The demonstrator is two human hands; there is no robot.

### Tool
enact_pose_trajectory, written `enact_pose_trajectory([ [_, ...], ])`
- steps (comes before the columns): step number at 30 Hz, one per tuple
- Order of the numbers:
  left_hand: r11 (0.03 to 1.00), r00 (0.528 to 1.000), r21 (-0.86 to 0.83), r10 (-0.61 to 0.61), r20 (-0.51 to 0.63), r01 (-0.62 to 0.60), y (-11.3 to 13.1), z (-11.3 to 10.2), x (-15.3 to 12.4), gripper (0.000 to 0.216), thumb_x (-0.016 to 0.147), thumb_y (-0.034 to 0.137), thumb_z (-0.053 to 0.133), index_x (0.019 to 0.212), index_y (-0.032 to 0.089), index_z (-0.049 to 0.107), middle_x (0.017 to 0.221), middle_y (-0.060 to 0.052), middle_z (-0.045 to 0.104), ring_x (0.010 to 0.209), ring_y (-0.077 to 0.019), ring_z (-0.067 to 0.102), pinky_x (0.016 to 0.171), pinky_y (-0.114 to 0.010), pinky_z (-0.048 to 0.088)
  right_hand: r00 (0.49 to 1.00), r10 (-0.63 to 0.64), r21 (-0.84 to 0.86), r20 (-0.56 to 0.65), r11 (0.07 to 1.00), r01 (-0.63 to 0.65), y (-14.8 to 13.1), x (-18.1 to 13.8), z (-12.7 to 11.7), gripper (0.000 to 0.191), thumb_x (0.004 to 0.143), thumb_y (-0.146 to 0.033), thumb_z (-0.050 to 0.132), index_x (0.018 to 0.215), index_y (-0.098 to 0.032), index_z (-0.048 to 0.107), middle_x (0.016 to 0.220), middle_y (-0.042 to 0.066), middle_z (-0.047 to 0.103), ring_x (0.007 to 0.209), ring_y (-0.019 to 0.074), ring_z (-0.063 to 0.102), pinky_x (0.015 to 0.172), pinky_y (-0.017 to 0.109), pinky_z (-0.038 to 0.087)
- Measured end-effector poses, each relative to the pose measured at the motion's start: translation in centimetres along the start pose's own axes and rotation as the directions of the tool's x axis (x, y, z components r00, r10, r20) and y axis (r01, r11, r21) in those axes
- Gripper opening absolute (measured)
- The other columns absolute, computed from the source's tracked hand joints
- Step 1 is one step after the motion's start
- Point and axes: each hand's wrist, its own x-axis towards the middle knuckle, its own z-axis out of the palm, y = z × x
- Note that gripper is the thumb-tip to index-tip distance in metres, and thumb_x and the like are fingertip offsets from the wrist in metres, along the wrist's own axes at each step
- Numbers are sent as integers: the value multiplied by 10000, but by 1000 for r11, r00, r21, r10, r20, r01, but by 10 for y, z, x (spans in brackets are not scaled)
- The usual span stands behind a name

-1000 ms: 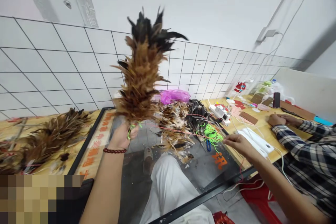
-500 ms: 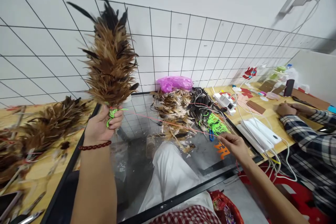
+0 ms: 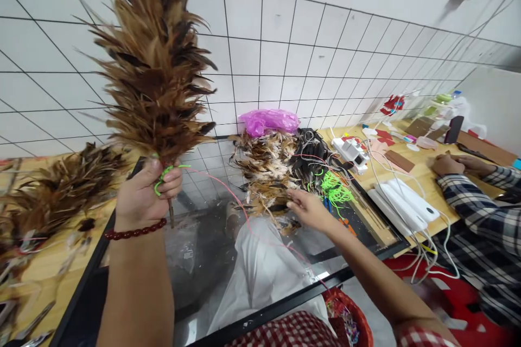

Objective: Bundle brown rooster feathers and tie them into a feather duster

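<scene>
My left hand [image 3: 148,187] is closed around the thin stick of a feather duster [image 3: 157,70], held upright with brown and black feathers above the fist. Bright green string [image 3: 165,176] is wound there at the fingers. From it a slack pink-red thread [image 3: 232,192] curves down across my lap to the front edge of the glass. My right hand [image 3: 311,211] is at the near side of a pile of loose brown and white feathers [image 3: 268,160]. Its fingertips are drawn together against the feathers; what is between them is too small to make out.
Black feathers [image 3: 311,149], green strings [image 3: 336,187] and a pink plastic bag [image 3: 268,122] lie by the pile. Another feather duster [image 3: 77,179] rests at left. A power strip [image 3: 350,154], white boxes [image 3: 401,206], cables and a co-worker's hands [image 3: 459,165] are at right. A red basket [image 3: 360,317] stands below.
My right hand has let go of the thread and moved left to the feather pile. The thread, taut before, hangs slack. The duster looks nearer and higher in view.
</scene>
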Motion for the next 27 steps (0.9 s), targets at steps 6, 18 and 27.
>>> enact_pose_trajectory([
  [6,1000,998,-2,23,52,-23,-10,-1,7,242,893,247,420,809,78,572,576,26,350,413,-34,214,340,-131,270,982,-76,-202,171,973,111,-11,10,40,286,882,-279,466,1088,-211,653,992,77,672,946,182,595,808,266,410],
  [18,999,997,15,50,60,-51,-8,2,4,214,869,254,474,836,67,571,586,27,349,410,-28,253,340,-130,254,970,-2,-436,243,893,111,-8,18,16,429,863,-192,401,1243,-256,589,1006,96,686,893,200,633,750,271,424],
  [27,995,993,34,87,77,-90,-11,2,5,191,861,251,496,840,78,574,586,24,367,409,-23,269,338,-119,246,998,56,-412,-10,910,-55,8,34,-1,412,892,-252,374,1257,-252,566,1134,68,653,981,196,610,791,267,423],
])
